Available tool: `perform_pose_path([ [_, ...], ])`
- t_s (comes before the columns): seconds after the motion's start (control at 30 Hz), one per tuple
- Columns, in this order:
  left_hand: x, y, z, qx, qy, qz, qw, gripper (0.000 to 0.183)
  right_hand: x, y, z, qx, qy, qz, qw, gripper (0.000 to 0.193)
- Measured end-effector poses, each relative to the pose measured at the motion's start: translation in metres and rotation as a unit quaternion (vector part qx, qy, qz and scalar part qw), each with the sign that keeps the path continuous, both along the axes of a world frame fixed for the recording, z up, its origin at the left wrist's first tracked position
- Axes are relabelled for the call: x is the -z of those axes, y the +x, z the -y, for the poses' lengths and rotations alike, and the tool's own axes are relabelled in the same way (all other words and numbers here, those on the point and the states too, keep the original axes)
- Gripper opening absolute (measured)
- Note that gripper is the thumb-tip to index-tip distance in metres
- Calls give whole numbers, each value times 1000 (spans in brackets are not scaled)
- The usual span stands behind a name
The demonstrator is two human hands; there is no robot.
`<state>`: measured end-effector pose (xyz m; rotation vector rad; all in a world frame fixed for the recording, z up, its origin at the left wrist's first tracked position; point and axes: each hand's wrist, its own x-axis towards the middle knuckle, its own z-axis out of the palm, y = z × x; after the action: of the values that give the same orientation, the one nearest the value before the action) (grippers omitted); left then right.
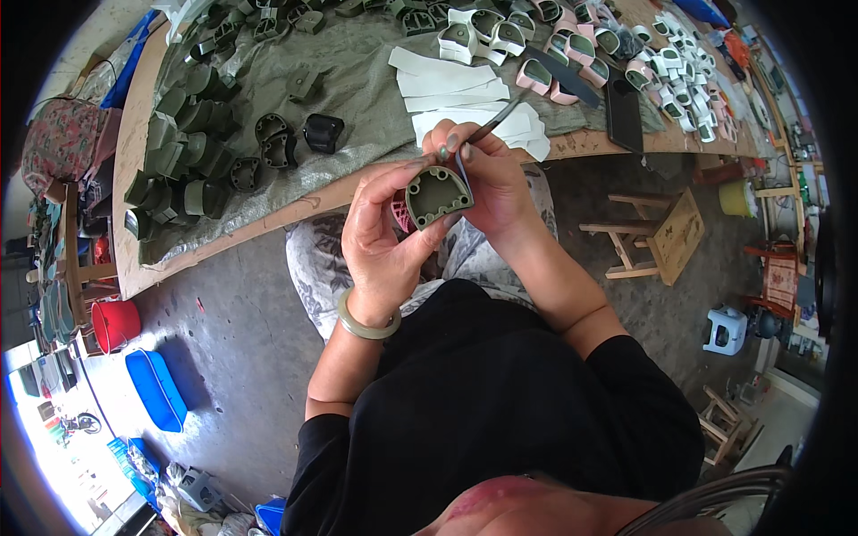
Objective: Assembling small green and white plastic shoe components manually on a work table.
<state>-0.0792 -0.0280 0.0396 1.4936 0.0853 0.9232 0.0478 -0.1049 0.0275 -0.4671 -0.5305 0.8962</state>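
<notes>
Floor, blue tub; green piece, hands

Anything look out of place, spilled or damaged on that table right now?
No clear damage or spill. One black part looks odd by colour, lying near green parts on the table.

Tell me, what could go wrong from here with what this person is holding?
The slim dark tool in the right hand sits close to the fingers, so a slip might jab them. The left hand helps hold the green D-shaped piece up in front of the lap, so it could drop if the grip loosens. The dark slab lies near the table's edge; a bump could send it off.
</notes>
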Motion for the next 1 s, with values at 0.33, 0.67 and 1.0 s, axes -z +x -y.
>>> perform_pose_path([
  [0.33, -2, -8, -7, -10, 63, -69, 996, 51, -2, -4, 0, -54, 3, -10, 998, 14],
  [0.67, 19, 0, -12, 25, -152, 60, 986, 61, -17, -14, 4, 36, -32, -14, 999, 17],
  [1.0, 2, 6, 4, 44, -205, 32, 977, 68, -11, -15, 8, 48, 3, 1, 999, 19],
])
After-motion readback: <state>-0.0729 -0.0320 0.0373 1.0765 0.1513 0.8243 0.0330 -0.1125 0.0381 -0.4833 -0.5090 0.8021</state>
